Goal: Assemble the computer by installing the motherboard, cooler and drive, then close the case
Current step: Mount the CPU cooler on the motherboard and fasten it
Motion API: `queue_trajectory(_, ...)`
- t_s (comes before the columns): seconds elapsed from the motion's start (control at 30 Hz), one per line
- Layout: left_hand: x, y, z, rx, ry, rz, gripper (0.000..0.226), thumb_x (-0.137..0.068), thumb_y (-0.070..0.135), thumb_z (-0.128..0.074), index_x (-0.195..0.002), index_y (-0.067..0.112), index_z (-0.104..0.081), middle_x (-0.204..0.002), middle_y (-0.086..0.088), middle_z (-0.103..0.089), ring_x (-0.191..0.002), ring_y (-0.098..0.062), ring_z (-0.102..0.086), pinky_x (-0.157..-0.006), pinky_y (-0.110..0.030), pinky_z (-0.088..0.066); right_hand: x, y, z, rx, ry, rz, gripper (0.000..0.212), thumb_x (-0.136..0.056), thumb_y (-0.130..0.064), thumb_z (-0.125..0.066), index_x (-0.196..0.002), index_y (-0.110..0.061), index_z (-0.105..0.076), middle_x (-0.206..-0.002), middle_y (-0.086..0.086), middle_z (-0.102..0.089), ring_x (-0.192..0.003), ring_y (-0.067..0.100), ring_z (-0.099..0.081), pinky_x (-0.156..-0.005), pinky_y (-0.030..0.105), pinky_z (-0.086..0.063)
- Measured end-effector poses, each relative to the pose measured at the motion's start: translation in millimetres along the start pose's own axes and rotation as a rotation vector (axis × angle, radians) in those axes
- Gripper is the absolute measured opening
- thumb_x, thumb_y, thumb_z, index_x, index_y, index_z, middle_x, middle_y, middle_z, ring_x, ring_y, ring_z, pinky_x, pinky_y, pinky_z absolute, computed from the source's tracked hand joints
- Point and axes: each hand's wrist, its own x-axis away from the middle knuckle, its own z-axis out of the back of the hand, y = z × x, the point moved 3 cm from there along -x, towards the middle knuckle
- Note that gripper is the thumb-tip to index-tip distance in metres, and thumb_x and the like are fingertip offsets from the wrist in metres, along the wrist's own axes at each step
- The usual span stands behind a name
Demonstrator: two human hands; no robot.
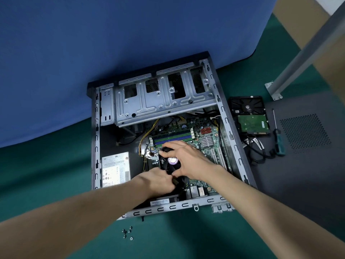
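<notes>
Open case (226, 120) lies flat on a green mat, with the motherboard (205, 131) seated inside on its right half. The cooler (172, 161), a black fan with a purple hub label, sits on the board near the case middle, toward the near wall.

Both hands are on it. Right hand (190, 159) is spread over the fan top, fingers on the far edge and thumb on the near edge, so the grip is clamped across the cooler frame. Left hand (158, 181) is at the cooler's near-left corner, fingers curled tight on a black edge there (most likely the cooler frame; the exact contact is hidden by the knuckles).

Also inside the case: the power supply (114, 171) at the near-left and the bare metal drive cage (158, 98) along the far end.

Outside the case on the right, the drive (250, 116) lies circuit-board side up on the dark side panel (298, 165), just beside the case wall. Loose black cables (257, 148) lie just nearer than the drive, and a green-handled screwdriver (279, 141) lies farther right on the panel. A few screws (127, 232) sit on the mat just in front of the case's near wall.
</notes>
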Motion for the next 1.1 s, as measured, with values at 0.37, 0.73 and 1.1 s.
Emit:
queue_trajectory(0.37, 27.2, -16.6, -9.8, 0.018, 0.103, 0.052, 0.024, -0.091, 0.0, -0.042, -0.109, 0.007, -0.057, -0.111, -0.012, -0.062, -0.103, -0.031, -0.059, -0.086, -0.037, -0.044, -2.5, 0.2, -6.1, -0.002, 0.015, 0.065, 0.084, -0.076, -0.026, -0.078, -0.147, -0.026, -0.033, -0.16, -0.009, -0.008, -0.146, 0.004, 0.009, -0.117, 0.036, 0.015)
queue_trajectory(0.73, 33.8, -21.7, -13.3, 0.004, 0.244, 0.123, 0.026, -0.087, 0.0, -0.043, -0.102, 0.016, -0.057, -0.109, -0.005, -0.061, -0.107, -0.027, -0.057, -0.107, -0.038, -0.025, -1.3, 1.0, -5.4, 0.015, 0.007, 0.053, 0.081, -0.079, -0.027, -0.076, -0.147, -0.029, -0.032, -0.159, -0.013, -0.01, -0.144, -0.001, 0.006, -0.114, 0.028, 0.012)
queue_trajectory(1.1, 30.7, -24.5, -8.3, 0.117, 0.115, 0.219, 0.027, -0.091, -0.002, -0.041, -0.111, 0.012, -0.051, -0.112, -0.009, -0.055, -0.108, -0.029, -0.055, -0.111, -0.049, -0.021, 0.6, -0.5, -2.1, 0.027, 0.022, 0.05, 0.079, -0.079, -0.03, -0.077, -0.146, -0.029, -0.035, -0.159, -0.011, -0.017, -0.147, 0.004, -0.002, -0.119, 0.03, 0.004)
